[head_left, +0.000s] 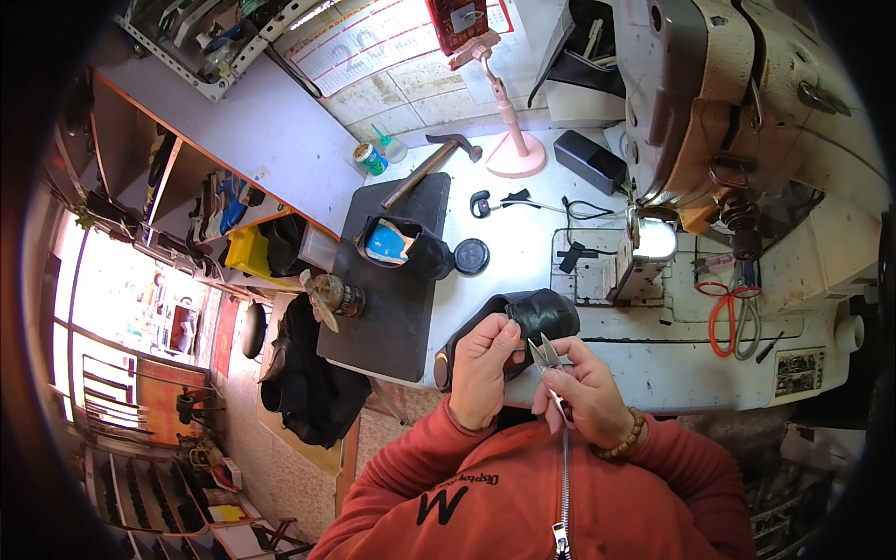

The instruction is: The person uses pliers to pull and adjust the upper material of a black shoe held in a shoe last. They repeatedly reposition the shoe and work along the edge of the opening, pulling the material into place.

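Observation:
A glossy black leather shoe [541, 315] lies at the table's front edge, right by both hands. My left hand [483, 364] is closed in a pinch over the shoe's near side. Whatever lies between its thumb and finger is too small to make out. In my right hand [593, 392] is a pair of small scissors [544, 355], the fingers wrapped round the handles. The parted metal blades point up and left, close to the left fingertips. On the dark mat [385, 322] sits another black shoe [397, 245] with a blue insole.
A sewing machine [714, 121] fills the right side. Red-handled scissors [723, 317] lie below it. Beyond the hands are a round black lid [471, 257], a hammer [425, 168], a pink phone stand [513, 154] and a black box [590, 161]. A jar [343, 297] stands on the mat.

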Motion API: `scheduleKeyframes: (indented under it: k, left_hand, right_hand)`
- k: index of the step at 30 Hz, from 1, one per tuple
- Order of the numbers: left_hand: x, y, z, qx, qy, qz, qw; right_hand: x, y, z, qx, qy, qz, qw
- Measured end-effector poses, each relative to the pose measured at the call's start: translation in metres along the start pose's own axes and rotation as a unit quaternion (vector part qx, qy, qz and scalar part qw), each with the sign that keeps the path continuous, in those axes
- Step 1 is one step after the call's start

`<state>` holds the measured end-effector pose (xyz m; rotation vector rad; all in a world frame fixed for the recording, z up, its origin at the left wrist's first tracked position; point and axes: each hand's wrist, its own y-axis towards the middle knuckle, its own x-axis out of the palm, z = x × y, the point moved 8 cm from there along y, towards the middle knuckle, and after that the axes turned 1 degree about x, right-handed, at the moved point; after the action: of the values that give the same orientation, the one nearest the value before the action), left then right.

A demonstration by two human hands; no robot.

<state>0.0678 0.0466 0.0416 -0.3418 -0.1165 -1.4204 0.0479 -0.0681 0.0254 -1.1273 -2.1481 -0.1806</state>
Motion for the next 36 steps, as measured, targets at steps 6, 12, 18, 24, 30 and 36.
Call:
scheduleKeyframes:
  k: [6,12,18,24,30,36]
  left_hand:
    - [0.000,-0.001,0.001,0.012,0.006,-0.001,1.000]
    - [-0.001,-0.002,-0.001,0.014,0.005,0.003,1.000]
    - [-0.003,-0.001,-0.006,-0.008,-0.023,0.018,1.000]
    - [-0.005,0.002,-0.012,-0.005,-0.008,0.020,1.000]
    - [0.008,-0.004,-0.039,-0.068,-0.001,-0.018,0.998]
    - [-0.001,-0.001,-0.031,-0.037,0.001,0.025,0.999]
  right_hand:
    - [0.000,-0.001,-0.001,0.020,0.004,0.002,1.000]
    - [-0.001,0.000,0.000,-0.043,-0.060,0.029,0.997]
    - [-0.003,-0.003,-0.003,-0.191,-0.225,0.091,0.951]
    - [0.000,-0.007,-0.014,-0.323,-0.328,0.126,0.879]
    - [0.007,-0.024,-0.046,-0.432,-0.291,0.116,0.845]
    - [-0.016,-0.007,-0.007,-0.097,-0.066,0.070,0.991]
